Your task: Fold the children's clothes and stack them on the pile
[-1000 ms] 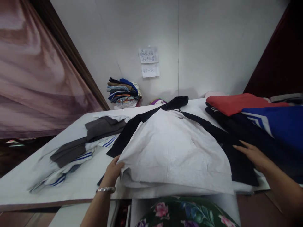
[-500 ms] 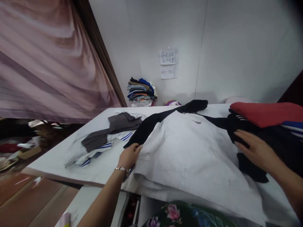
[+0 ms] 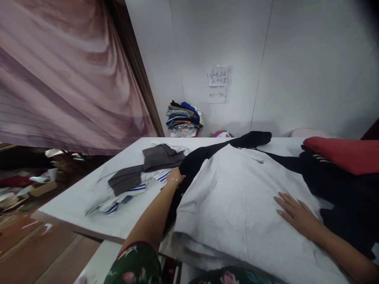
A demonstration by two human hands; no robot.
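Observation:
A white top (image 3: 233, 197) with a small dark logo on the chest lies spread on the table, its lower edge hanging past the front. Its long black sleeve (image 3: 198, 157) runs along the left side. My left hand (image 3: 177, 176) is closed on that sleeve, the fingertips partly hidden. On the right part of the white body, my right hand (image 3: 299, 217) lies flat with the fingers spread. More black cloth (image 3: 349, 209) lies to the right, beside that hand.
Grey garments (image 3: 161, 157) and a white one with blue stripes (image 3: 136, 189) lie crumpled on the white table (image 3: 68, 205) at left. Folded clothes (image 3: 183, 118) are stacked at the back wall. Red folded cloth (image 3: 340, 154) sits at right. Paper signs (image 3: 219, 76) hang on the wall.
My left hand has moved farther forward along the black sleeve. My right hand has come left from the black cloth onto the white body. The view has shifted slightly left.

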